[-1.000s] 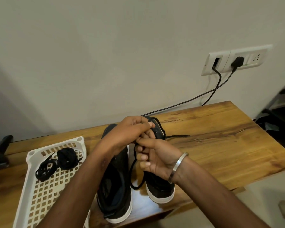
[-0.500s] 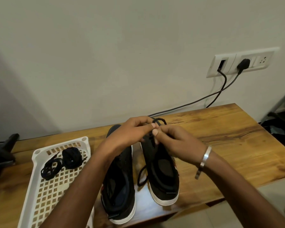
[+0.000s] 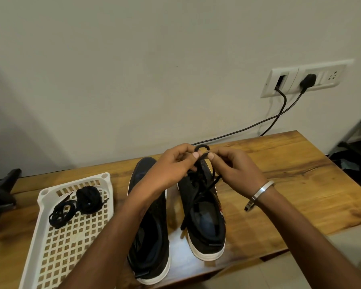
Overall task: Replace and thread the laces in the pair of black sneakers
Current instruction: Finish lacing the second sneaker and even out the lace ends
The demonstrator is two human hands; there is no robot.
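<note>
- We count two black sneakers side by side on the wooden table (image 3: 290, 184), heels toward us: the left sneaker (image 3: 149, 230) and the right sneaker (image 3: 204, 222), both with white soles.
- One black lace (image 3: 201, 152) runs up from the right sneaker into a small loop held above its toe end; a loose length trails down over the shoe's opening.
- Two hands work it: the left hand (image 3: 171, 165) and the right hand (image 3: 238, 165) each pinch the lace between thumb and fingertips, nearly meeting.
- One metal bangle (image 3: 258, 193) circles the right wrist.
- Two bundles of spare laces (image 3: 75, 202) lie in one white lattice tray (image 3: 71, 236), left of the shoes.
- Behind stands a plain wall with one socket panel (image 3: 304, 79) and two black cables (image 3: 275, 119).
</note>
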